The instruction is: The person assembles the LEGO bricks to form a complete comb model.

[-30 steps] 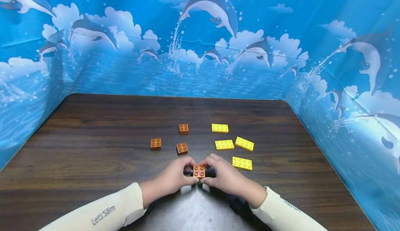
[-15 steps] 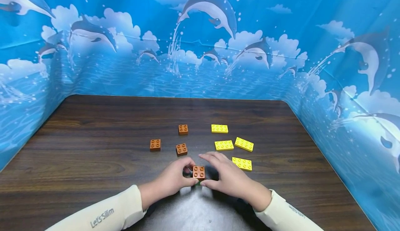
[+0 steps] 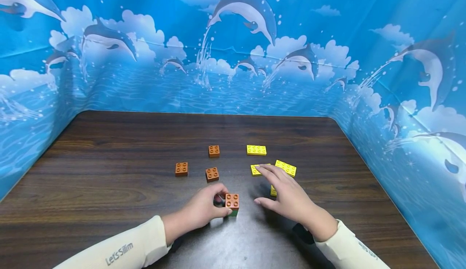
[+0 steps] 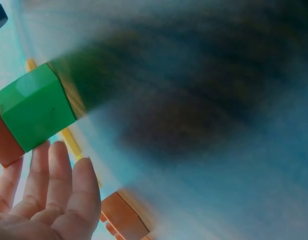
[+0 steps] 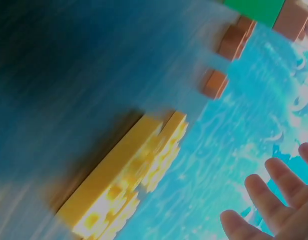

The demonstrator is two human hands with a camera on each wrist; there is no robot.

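Observation:
An orange-brown 2x2 toy brick [image 3: 231,201] sits on top of a green block [image 4: 37,107] near the front middle of the table. My left hand [image 3: 200,207] holds this stack from the left, thumb at the near side and index finger behind. My right hand [image 3: 293,194] hovers over the yellow bricks to the right, fingers spread and holding nothing. Beneath it, one flat yellow brick [image 3: 273,190] is mostly hidden, and another yellow brick [image 3: 255,170] is partly covered by the fingertips. The right wrist view shows a yellow brick [image 5: 113,170] apart from the fingers.
Three loose orange-brown bricks lie beyond the left hand: one at the back [image 3: 214,151], a left brick [image 3: 181,169] and a nearer brick [image 3: 212,174]. Two more yellow bricks, a far one [image 3: 256,150] and a tilted one [image 3: 286,168], lie right. A dolphin-printed curtain [image 3: 233,83] borders the table [image 3: 109,155].
My right hand has let go of the brick stack and moved right, over the yellow bricks. The left hand keeps its hold, and the stack has stayed in place.

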